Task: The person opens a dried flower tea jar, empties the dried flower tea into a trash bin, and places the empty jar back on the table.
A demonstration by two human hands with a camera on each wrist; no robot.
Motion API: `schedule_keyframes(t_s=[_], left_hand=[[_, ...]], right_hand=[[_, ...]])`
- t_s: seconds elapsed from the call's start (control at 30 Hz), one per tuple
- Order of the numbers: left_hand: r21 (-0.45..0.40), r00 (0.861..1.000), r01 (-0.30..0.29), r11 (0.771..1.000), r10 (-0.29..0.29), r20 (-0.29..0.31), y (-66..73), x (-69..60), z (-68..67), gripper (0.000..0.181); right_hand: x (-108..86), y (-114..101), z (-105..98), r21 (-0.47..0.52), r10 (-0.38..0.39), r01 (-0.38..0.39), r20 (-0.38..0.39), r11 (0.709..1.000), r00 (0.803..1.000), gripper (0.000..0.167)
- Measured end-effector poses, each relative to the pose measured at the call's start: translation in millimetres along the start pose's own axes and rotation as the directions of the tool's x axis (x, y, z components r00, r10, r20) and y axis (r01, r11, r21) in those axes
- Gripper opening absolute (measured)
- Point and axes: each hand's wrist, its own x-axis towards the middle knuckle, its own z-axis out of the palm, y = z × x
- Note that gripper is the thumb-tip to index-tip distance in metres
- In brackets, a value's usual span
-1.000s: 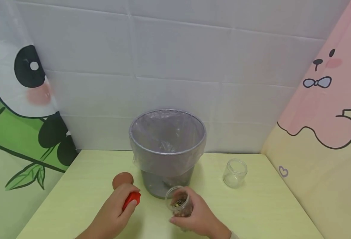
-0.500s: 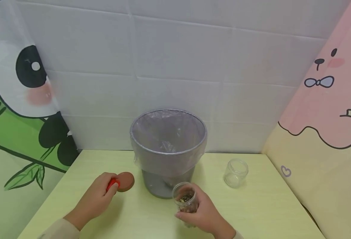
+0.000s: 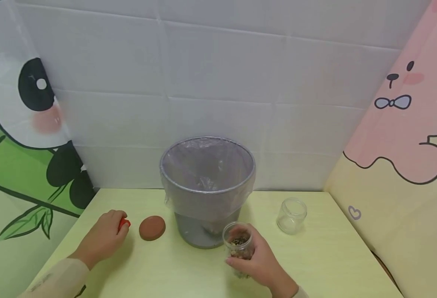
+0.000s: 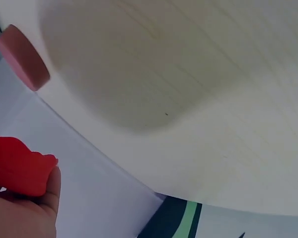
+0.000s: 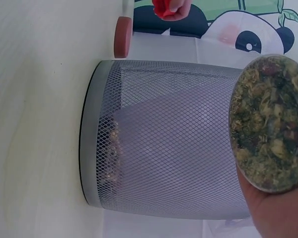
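Note:
My left hand (image 3: 101, 239), at the table's left, grips a red object with a wavy edge (image 4: 21, 166); its kind is unclear. The hand is raised above the table, left of a flat reddish-brown disc (image 3: 152, 228). In front of the bin, my right hand (image 3: 259, 261) holds a clear jar (image 3: 237, 245) without a lid, thumb and fingers around its side. Dried flower and leaf bits (image 5: 268, 124) show through the jar's bottom in the right wrist view.
A grey mesh bin (image 3: 208, 225) with a clear liner stands at the table's back centre. Bits show low inside it through the mesh. Another clear open jar (image 3: 292, 216) stands to its right. A white sheet (image 3: 218, 74) hangs behind the table (image 3: 188, 273), between cartoon-printed walls.
My left hand has moved left with the red object, past the brown disc, which stays on the table. My right hand has shifted slightly right with the jar.

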Motion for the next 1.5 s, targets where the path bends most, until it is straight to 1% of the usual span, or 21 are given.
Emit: schedule_keyframes(t_s=[0.13,0.23,0.37,0.5,0.6,0.67,0.77,0.87,1.03,1.13,1.27,1.5], left_hand=[[0.073,0.999,-0.008,0.997,0.005,0.044,-13.2,1.6,4.4,0.029],[0.111,0.998,-0.023,0.994,0.017,0.054,-21.4,3.1,7.2,0.031],[0.140,0.997,-0.046,0.989,0.038,0.061,-32.2,5.5,9.8,0.030],[0.148,0.996,-0.025,0.989,0.012,0.086,-42.1,5.8,13.8,0.031],[0.146,0.995,-0.002,0.989,-0.012,0.098,-48.1,4.9,17.4,0.032],[0.146,0.995,-0.001,0.989,-0.014,0.098,-51.2,4.2,19.2,0.030],[0.154,0.994,-0.002,0.988,-0.016,0.111,-53.2,2.7,21.7,0.029],[0.159,0.991,-0.007,0.987,-0.014,0.130,-53.8,1.1,24.6,0.030],[0.164,0.987,-0.003,0.986,-0.023,0.159,-54.1,-1.7,27.9,0.036],[0.178,0.986,0.007,0.984,-0.036,0.163,-55.3,-4.6,29.1,0.040],[0.193,0.986,0.006,0.981,-0.037,0.160,-57.2,-7.7,31.5,0.044],[0.191,0.980,0.028,0.981,-0.064,0.189,-53.3,-7.3,34.2,0.047]], right_hand=[[0.1,-1,-2,0.003,0.008,-0.008,-0.018,1.000,1.000,0.051],[0.3,-1,-4,0.004,0.021,-0.021,-0.029,1.000,0.999,0.051],[0.4,0,-6,0.009,0.031,-0.031,-0.044,0.999,0.999,0.051],[0.7,0,-9,0.019,0.023,-0.022,-0.057,1.000,0.998,0.051],[1.4,1,-11,0.006,0.005,-0.005,-0.060,1.000,0.998,0.050],[1.8,2,-13,-0.013,-0.003,0.002,-0.068,1.000,0.998,0.050],[1.6,3,-15,-0.027,-0.003,0.001,-0.080,1.000,0.997,0.049],[1.1,3,-17,-0.019,0.014,-0.016,-0.090,1.000,0.996,0.048],[0.8,5,-18,-0.011,0.013,-0.014,-0.087,1.000,0.996,0.050],[0.8,5,-19,-0.030,0.012,-0.015,-0.097,0.999,0.995,0.050],[0.5,6,-21,-0.061,0.004,-0.012,-0.125,0.998,0.992,0.048],[0.6,12,-26,-0.104,0.015,-0.033,-0.168,0.994,0.986,0.047]])
